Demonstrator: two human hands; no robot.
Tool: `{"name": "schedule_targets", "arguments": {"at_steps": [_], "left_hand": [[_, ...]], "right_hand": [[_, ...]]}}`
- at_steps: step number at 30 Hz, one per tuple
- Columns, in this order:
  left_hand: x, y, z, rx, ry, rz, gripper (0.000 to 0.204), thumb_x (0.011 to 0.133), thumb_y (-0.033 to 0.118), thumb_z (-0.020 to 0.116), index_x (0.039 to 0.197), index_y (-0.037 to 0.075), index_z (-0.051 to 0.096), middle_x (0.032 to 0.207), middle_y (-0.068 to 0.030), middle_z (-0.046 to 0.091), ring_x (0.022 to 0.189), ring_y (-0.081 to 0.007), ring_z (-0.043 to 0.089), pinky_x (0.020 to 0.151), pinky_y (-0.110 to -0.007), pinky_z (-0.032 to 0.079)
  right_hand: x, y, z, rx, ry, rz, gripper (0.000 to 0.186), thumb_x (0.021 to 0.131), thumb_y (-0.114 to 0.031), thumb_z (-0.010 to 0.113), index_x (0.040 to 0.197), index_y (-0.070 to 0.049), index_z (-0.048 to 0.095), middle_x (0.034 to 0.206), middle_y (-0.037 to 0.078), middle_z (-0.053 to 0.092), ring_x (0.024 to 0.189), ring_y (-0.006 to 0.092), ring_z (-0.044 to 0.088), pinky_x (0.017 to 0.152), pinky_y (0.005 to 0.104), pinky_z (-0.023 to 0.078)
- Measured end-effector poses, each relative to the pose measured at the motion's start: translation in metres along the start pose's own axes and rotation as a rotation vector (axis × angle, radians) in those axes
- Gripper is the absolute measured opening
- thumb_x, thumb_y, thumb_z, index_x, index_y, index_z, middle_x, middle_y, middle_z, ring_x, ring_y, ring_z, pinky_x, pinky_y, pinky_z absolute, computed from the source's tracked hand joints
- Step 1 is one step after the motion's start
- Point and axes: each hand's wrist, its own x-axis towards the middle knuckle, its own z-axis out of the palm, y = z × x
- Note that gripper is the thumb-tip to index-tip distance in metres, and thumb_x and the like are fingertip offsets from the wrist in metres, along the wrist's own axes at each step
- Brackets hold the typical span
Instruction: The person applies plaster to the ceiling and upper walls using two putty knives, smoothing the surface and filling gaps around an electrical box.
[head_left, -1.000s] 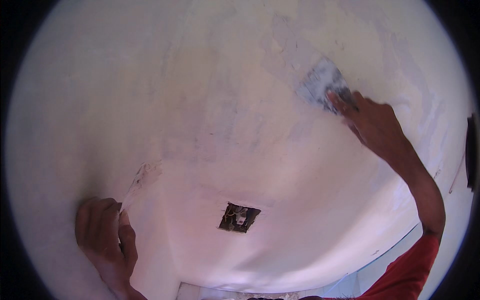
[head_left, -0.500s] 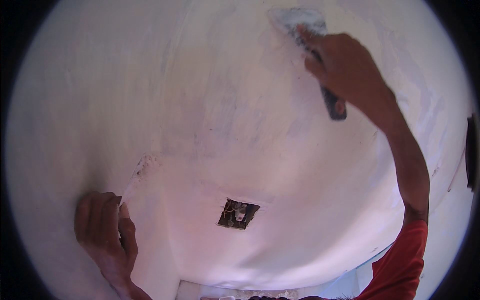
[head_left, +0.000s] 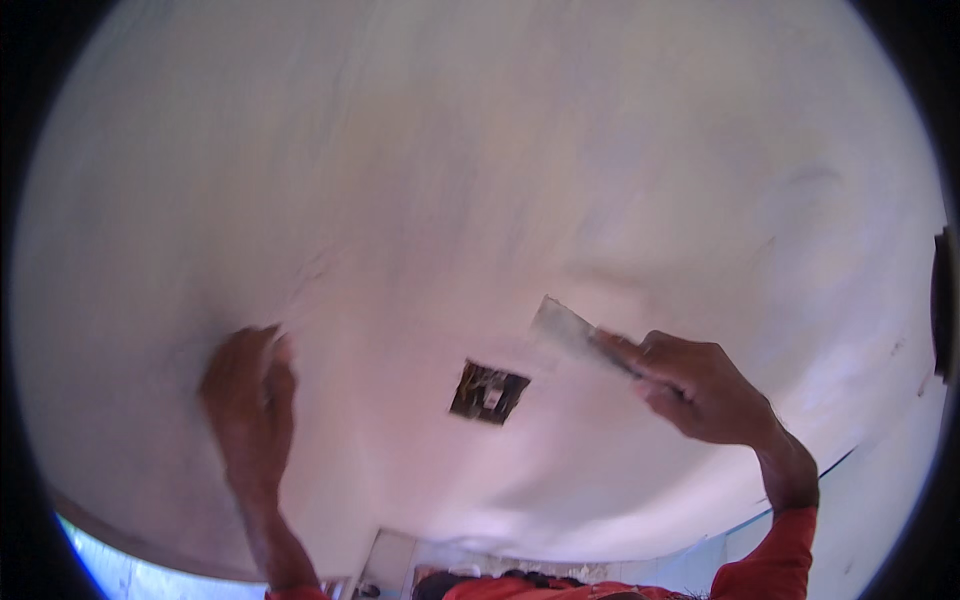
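Observation:
My right hand (head_left: 700, 390) is closed round the handle of a putty knife (head_left: 562, 325), its flat blade pointing up and left in front of the pale, streaky wall (head_left: 420, 200). Whether the blade touches the wall is hard to tell. To the left, my left hand (head_left: 250, 400) pinches a thin, pale plate (head_left: 308, 280) smeared with putty. Seen nearly edge-on and blurred, the plate blends into the wall. Between my hands, a square electrical box opening (head_left: 490, 392) with wires inside is sunk in the wall, to the left of and below the knife.
A dark object (head_left: 941, 305) sticks in at the far right rim. Pale panels (head_left: 390, 555) show along the bottom, and a bright bluish area (head_left: 130, 575) lies at the lower left. My red sleeve (head_left: 775, 555) is at the lower right.
My right hand has brought the putty knife down from high on the wall to just right of the box opening. My left hand has shifted right and up in the picture, still gripping the plate.

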Motion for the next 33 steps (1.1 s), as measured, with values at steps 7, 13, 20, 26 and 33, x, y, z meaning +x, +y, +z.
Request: {"name": "schedule_targets", "arguments": {"at_steps": [7,13,20,26,33], "left_hand": [[-0.006,0.067,0.049,-0.562,-0.153,-0.26,0.03,0.1,0.013,0.054,0.125,-0.002,0.062,0.077,-0.0068,0.06,0.064,-0.0124,0.055,0.059,-0.027,0.046],[-0.008,0.091,0.049,-0.51,-0.281,-0.092,0.048,0.088,-0.01,0.058,0.133,0.005,0.059,0.09,-0.0091,0.059,0.074,-0.0179,0.06,0.064,-0.029,0.052],[-0.01,0.08,0.06,-0.07,-0.171,0.234,0.057,0.08,-0.008,0.064,0.133,0.012,0.061,0.087,-0.0043,0.057,0.073,-0.0188,0.059,0.063,-0.032,0.053],[-0.026,0.055,0.059,0.037,-0.231,0.141,0.052,0.082,-0.002,0.066,0.132,0.009,0.06,0.086,-0.0058,0.057,0.073,-0.0197,0.06,0.062,-0.033,0.052],[-0.015,-0.003,0.015,0.091,0.01,0.097,0.037,0.083,-0.005,0.062,0.119,0.001,0.064,0.083,-0.0115,0.065,0.07,-0.0252,0.061,0.062,-0.039,0.05]], "right_hand": [[0.001,-0.017,0.037,1.552,0.132,0.404,0.029,0.101,-0.014,0.04,0.113,0.009,0.054,0.081,0.016,0.065,0.048,0.0148,0.057,0.043,0.028,0.046],[0.005,-0.008,0.056,1.899,0.098,0.353,0.033,0.1,-0.024,0.048,0.095,0.009,0.053,0.072,0.022,0.06,0.037,0.0141,0.052,0.031,0.028,0.042],[-0.018,0.01,0.079,2.058,0.051,0.218,0.032,0.098,-0.025,0.052,0.086,0.004,0.056,0.069,0.017,0.061,0.037,0.0138,0.051,0.032,0.0276,0.039],[-0.023,0.013,0.025,1.935,0.267,0.2,0.04,0.09,-0.03,0.062,0.097,0.009,0.06,0.067,0.018,0.06,0.038,0.0158,0.052,0.031,0.0287,0.039],[0.053,0.036,-0.085,-0.083,0.553,0.074,0.045,0.094,-0.014,0.059,0.138,-0.01,0.056,0.074,0.005,0.055,0.062,0.0124,0.052,0.058,0.0306,0.05]]}}
